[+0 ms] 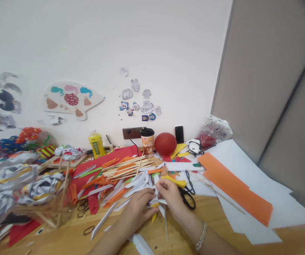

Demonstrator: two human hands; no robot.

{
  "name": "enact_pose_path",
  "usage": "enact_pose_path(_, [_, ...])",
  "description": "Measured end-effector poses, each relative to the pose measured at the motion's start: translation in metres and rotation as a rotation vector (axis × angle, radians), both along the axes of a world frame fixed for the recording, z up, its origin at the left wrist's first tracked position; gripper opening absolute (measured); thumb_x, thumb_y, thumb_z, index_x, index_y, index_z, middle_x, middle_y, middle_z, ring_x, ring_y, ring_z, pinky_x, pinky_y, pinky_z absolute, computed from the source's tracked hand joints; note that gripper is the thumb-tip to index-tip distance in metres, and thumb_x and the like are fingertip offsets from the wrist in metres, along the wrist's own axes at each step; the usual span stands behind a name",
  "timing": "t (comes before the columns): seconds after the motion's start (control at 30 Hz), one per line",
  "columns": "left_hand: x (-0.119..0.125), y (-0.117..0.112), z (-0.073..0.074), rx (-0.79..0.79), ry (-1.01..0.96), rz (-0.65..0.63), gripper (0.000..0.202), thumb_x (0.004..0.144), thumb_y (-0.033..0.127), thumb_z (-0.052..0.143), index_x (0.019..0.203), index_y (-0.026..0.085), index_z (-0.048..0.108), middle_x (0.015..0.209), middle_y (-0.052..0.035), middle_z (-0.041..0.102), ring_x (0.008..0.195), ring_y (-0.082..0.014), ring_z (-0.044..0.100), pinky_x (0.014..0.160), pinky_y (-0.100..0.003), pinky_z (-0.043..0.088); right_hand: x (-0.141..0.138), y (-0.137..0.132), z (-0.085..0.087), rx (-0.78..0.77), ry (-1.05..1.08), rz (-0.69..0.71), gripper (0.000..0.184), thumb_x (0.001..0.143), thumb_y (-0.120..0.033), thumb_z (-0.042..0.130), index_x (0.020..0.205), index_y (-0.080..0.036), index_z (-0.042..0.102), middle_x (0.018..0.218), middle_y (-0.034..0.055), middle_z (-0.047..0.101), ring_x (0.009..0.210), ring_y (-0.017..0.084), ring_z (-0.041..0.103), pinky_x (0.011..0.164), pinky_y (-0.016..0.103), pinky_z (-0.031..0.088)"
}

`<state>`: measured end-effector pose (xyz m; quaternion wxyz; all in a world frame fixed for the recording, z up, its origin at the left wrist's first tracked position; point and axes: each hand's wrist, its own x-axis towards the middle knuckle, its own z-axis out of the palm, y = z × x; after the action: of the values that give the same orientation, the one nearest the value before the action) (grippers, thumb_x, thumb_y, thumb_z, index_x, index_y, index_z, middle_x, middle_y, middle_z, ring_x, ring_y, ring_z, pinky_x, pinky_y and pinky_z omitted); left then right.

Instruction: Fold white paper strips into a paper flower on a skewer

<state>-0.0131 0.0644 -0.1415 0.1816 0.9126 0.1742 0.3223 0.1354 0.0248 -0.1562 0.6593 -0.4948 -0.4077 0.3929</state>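
Near the front middle of the table I hold a small folded-paper piece (pixel 162 211), mostly white with some yellow parts. My left hand (pixel 141 206) is closed on its left side, thumb below and fingers above. With thumb and forefinger, my right hand (pixel 170 195) pinches a white strip at its top. A thin wooden stick (pixel 166 228) shows below the piece; whether it is joined to it I cannot tell. My fingers hide much of the folds. Just beyond my right hand lies a yellow-handled tool (pixel 177 181), and black scissors (pixel 189 200) rest to its right.
Loose folded paper strips (pixel 112 189) and wooden sticks (pixel 127 166) cover the middle. Finished paper balls (pixel 43 186) crowd the left. Behind stand a yellow bottle (pixel 97 144), a lidded cup (pixel 147 141) and a red ball (pixel 165 143). Orange paper (pixel 237 191) lies over white sheets (pixel 261 187) at right.
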Motion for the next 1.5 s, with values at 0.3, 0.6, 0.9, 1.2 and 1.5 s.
enact_pose_path(0.3, [0.003, -0.008, 0.012, 0.003, 0.124, -0.040, 0.024, 0.076, 0.020, 0.055, 0.098, 0.024, 0.060, 0.106, -0.0078, 0.060, 0.097, -0.0206, 0.056, 0.084, -0.030, 0.045, 0.000, 0.002, -0.003, 0.006, 0.021, 0.017, 0.030, 0.066, -0.046, 0.062, 0.069, -0.017, 0.053, 0.060, -0.0033, 0.050, 0.054, 0.011, 0.048, 0.052, 0.022, 0.039])
enact_pose_path(0.6, [0.006, -0.014, 0.018, -0.018, 0.133, -0.023, 0.021, 0.079, 0.017, 0.048, 0.095, 0.022, 0.059, 0.097, -0.0072, 0.060, 0.091, -0.0190, 0.056, 0.079, -0.028, 0.045, -0.004, -0.003, 0.000, 0.047, -0.011, 0.002, 0.024, 0.071, -0.039, 0.059, 0.069, -0.017, 0.052, 0.061, -0.0040, 0.048, 0.057, 0.011, 0.046, 0.055, 0.022, 0.038])
enact_pose_path(0.9, [0.009, -0.011, 0.007, -0.009, 0.040, 0.045, 0.015, 0.079, 0.018, 0.049, 0.083, 0.019, 0.063, 0.087, -0.0064, 0.058, 0.081, -0.0166, 0.058, 0.072, -0.026, 0.047, -0.004, -0.002, 0.004, 0.056, -0.003, 0.011, 0.027, 0.071, -0.043, 0.058, 0.070, -0.017, 0.050, 0.061, -0.0041, 0.046, 0.055, 0.011, 0.045, 0.053, 0.021, 0.038])
enact_pose_path(1.2, [0.006, 0.006, 0.000, -0.147, -0.157, 0.391, 0.020, 0.078, 0.034, 0.052, 0.080, 0.018, 0.063, 0.081, -0.0062, 0.063, 0.077, -0.0202, 0.058, 0.065, -0.030, 0.047, -0.004, -0.011, -0.004, 0.088, -0.513, 0.000, 0.043, 0.066, -0.030, 0.066, 0.105, -0.021, 0.050, 0.072, -0.0027, 0.054, 0.061, 0.012, 0.050, 0.056, 0.022, 0.038])
enact_pose_path(1.5, [0.004, 0.010, 0.006, -0.200, -0.126, 0.328, 0.024, 0.076, 0.039, 0.054, 0.080, 0.018, 0.064, 0.080, -0.0069, 0.065, 0.074, -0.0209, 0.060, 0.065, -0.031, 0.047, -0.004, -0.007, -0.006, 0.104, -0.569, 0.009, 0.022, 0.081, -0.025, 0.047, 0.100, -0.018, 0.053, 0.060, -0.0041, 0.046, 0.055, 0.011, 0.044, 0.052, 0.021, 0.033])
